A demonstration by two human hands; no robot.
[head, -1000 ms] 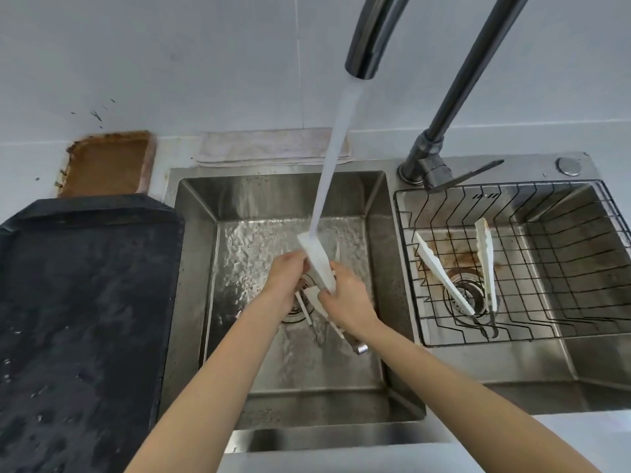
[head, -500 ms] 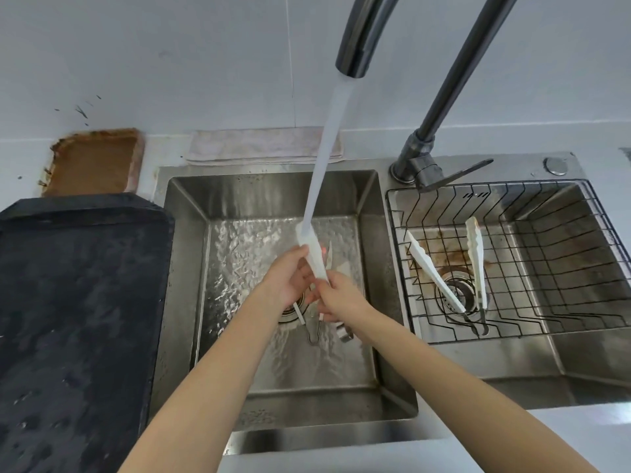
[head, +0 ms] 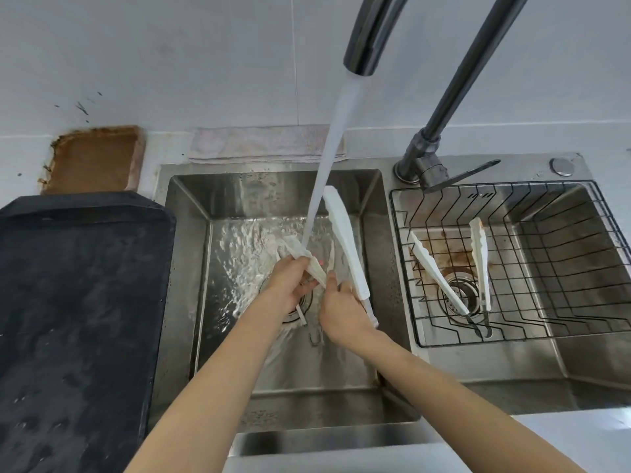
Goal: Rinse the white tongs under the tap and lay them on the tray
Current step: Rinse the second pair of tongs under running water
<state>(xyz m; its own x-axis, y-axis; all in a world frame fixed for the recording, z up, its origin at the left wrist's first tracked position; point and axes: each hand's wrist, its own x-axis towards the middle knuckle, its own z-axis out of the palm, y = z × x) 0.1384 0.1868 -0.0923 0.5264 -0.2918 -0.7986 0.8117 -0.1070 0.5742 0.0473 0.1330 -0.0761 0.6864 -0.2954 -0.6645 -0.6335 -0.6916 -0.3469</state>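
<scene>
White tongs [head: 345,240] are spread open over the left sink basin [head: 191,268]. My left hand [head: 290,285] grips the left arm of the tongs, right where the water stream [head: 333,138] from the tap [head: 368,35] lands. My right hand [head: 341,312] holds the right arm near the handle end, and that arm points up and away from me. The black tray [head: 78,319] lies on the counter left of the sink and is wet with drops.
A second pair of white tongs [head: 444,274] lies in a wire basket [head: 512,268] in the right basin. The tap lever [head: 461,175] sits behind the basket. A brown board [head: 92,158] and a folded cloth [head: 259,145] rest against the back wall.
The tongs have opened wide: the right arm has swung up and to the right, while the left arm stays under the stream. Both hands remain over the drain.
</scene>
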